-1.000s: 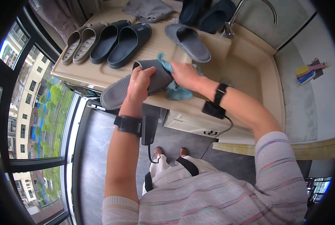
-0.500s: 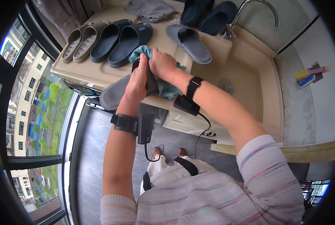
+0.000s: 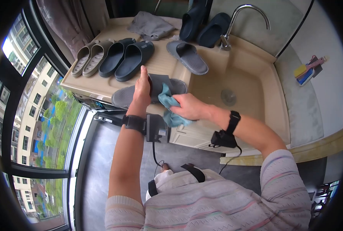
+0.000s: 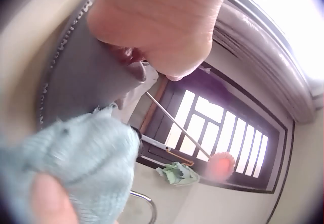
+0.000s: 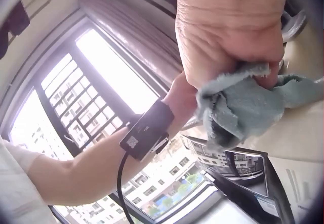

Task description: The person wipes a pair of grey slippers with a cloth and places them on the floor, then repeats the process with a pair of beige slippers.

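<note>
Cloth (image 3: 166,99) (teal) in right hand (image 3: 191,107) touches 1 grey slipper (image 3: 155,85).

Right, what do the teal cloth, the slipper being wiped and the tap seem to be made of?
The teal cloth: soft woven or knitted fabric, going by its folds and frayed edge; fibre unclear.
The slipper being wiped: probably moulded foam or soft plastic, matte grey, with a smooth strap and textured sole.
The tap: likely chromed metal, judging by its bright, mirror-like highlights.
</note>
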